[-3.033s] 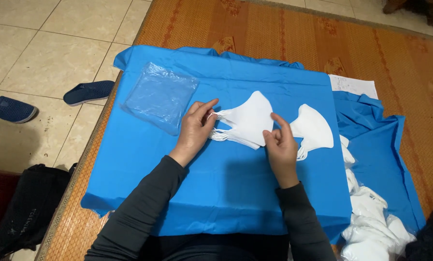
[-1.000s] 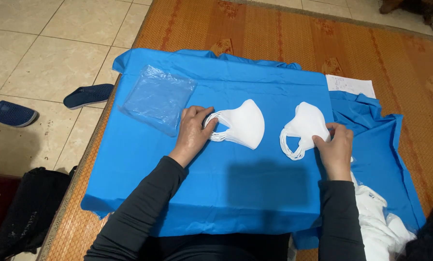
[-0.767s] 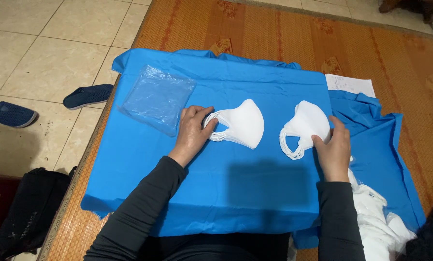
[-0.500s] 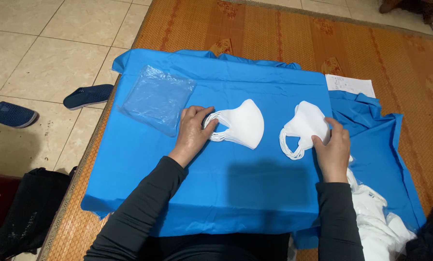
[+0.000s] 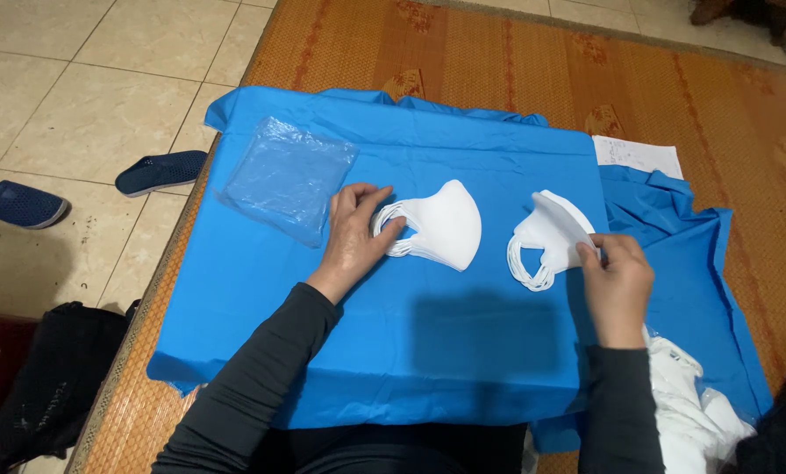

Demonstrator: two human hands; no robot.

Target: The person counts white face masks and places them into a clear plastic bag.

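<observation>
Two stacks of white folded face masks lie on a blue cloth [image 5: 463, 351]. My left hand [image 5: 355, 235] rests on the ear loops of the left mask stack [image 5: 441, 226], pressing it down. On the right, my right hand [image 5: 617, 279] pinches the edge of the right mask stack [image 5: 551, 235], whose top masks are lifted a little off the cloth. Its ear loops hang toward the lower left.
A clear plastic bag [image 5: 288, 175] lies flat at the cloth's far left. A white paper sheet [image 5: 637, 155] sits beyond the right stack. White fabric [image 5: 696, 412] is bunched at the lower right. Two dark slippers [image 5: 160, 171] are on the tiled floor; a black bag [image 5: 51, 377] sits lower left.
Three seconds ago both hands were at the left stack. My right hand has since gone to the right stack and now lifts its edge. The left hand has stayed put.
</observation>
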